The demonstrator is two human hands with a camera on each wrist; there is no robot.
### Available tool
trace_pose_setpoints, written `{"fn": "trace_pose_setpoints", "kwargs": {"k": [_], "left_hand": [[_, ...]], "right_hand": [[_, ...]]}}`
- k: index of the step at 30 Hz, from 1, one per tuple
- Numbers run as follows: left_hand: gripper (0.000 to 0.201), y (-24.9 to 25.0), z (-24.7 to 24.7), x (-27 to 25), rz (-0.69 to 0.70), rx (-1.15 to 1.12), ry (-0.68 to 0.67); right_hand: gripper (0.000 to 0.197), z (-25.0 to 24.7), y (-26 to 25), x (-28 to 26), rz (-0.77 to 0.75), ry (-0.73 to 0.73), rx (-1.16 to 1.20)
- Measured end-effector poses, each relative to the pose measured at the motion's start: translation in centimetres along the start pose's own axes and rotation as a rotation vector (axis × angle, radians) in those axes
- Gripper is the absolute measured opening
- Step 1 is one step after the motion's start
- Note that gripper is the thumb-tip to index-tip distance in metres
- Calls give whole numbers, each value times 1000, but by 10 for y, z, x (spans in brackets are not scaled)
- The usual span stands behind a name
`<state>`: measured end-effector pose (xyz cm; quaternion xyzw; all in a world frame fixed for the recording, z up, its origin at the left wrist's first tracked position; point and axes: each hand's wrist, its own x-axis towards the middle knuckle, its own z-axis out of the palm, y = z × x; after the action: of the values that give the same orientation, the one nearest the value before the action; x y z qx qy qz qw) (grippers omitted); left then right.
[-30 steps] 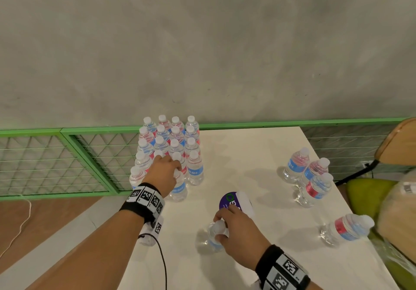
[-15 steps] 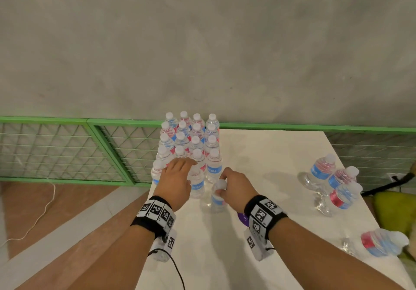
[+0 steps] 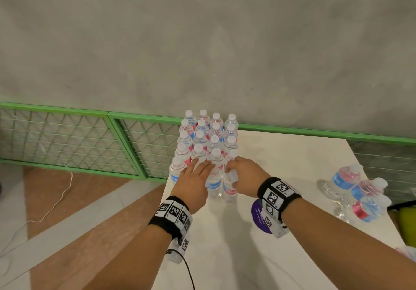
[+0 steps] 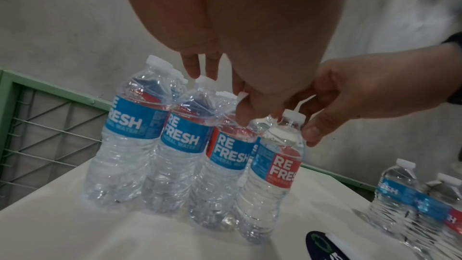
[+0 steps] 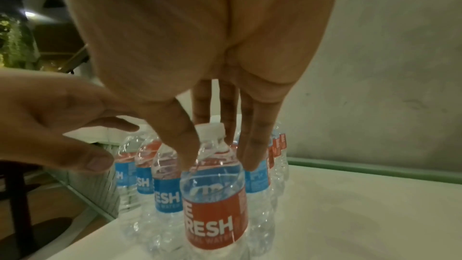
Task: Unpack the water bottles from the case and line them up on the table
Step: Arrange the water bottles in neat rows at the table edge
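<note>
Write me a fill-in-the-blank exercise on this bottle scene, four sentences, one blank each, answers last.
1. The right hand grips a bottle whose label is ____.
2. The left hand has its fingers ____.
3. The bottle caps are ____.
4. The table is ____.

Missing words: red; straight; white; white

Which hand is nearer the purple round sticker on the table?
Right. The right hand is just beyond the purple sticker, its wrist over it; the left hand is farther left by the bottle rows.
</note>
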<state>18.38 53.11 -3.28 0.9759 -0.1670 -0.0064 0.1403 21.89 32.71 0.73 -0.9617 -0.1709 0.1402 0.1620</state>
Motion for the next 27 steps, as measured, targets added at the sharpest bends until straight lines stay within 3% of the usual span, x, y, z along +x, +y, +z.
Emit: {"fn": "trace_pose_setpoints", "kwargs": {"k": [3, 13, 19, 21, 24, 27], "left_hand": [[78, 0, 0, -1, -6, -12, -8], [78, 1, -1, -2, -2, 1, -23], [75, 9, -4, 1, -21, -17, -25], [72, 20, -7, 4, -14, -51, 12], [61, 51, -6, 10, 71, -156, 139], [47, 102, 0, 20, 291, -263, 221]], "right_hand": [[33, 4, 1, 5, 34, 63, 11], [37, 12, -2, 11, 83, 169, 59], [56, 6, 8, -12, 105, 159, 194], [52, 2, 19, -33, 134, 190, 248], [33, -3, 46, -79, 173, 223, 316], [21, -11, 88, -138, 249, 305, 326]]}}
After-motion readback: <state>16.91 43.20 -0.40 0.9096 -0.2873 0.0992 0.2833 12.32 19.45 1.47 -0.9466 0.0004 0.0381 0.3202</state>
